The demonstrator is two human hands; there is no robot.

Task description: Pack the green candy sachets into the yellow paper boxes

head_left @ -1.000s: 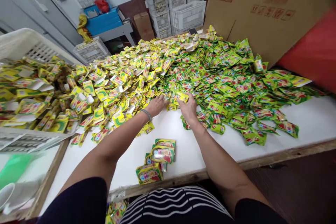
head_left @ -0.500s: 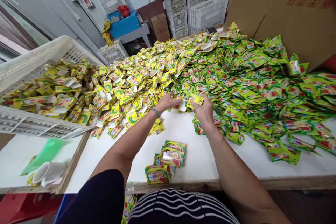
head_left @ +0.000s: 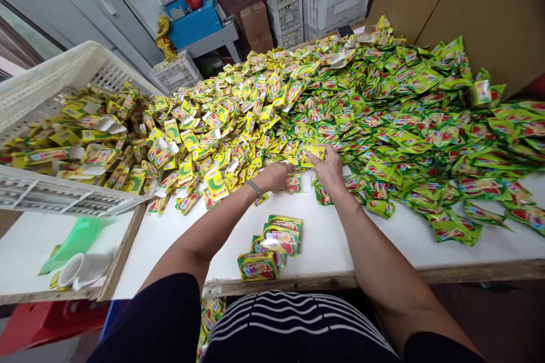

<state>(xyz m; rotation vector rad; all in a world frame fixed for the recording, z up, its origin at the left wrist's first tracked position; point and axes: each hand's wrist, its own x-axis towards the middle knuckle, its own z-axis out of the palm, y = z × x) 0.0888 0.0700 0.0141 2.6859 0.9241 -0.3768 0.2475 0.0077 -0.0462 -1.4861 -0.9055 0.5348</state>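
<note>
My left hand (head_left: 275, 177), with a beaded bracelet at the wrist, has its fingers curled over the end of a small printed carton (head_left: 293, 184). A white flap stands out from the carton's right end. To the right, my right hand (head_left: 330, 171) pinches a yellow packet (head_left: 315, 152) between thumb and fingers, at the edge of the heap. Yellow cartons (head_left: 217, 184) with white flaps lie piled beyond and left of my left hand. Green packets (head_left: 378, 147) are heaped beyond and right of my right hand. Several closed cartons (head_left: 279, 241) lie stacked near the front edge.
A white crate (head_left: 80, 193) tipped toward the table spills cartons at the left. A white mug (head_left: 79, 269) and green plastic sheet (head_left: 74, 247) lie on the left surface. A large cardboard box (head_left: 460, 11) stands at the back right. Stacked crates (head_left: 287, 17) are behind.
My left hand has come nearer and curled over the carton with the white flap. My right hand still holds the yellow packet. The whole view has shifted slightly.
</note>
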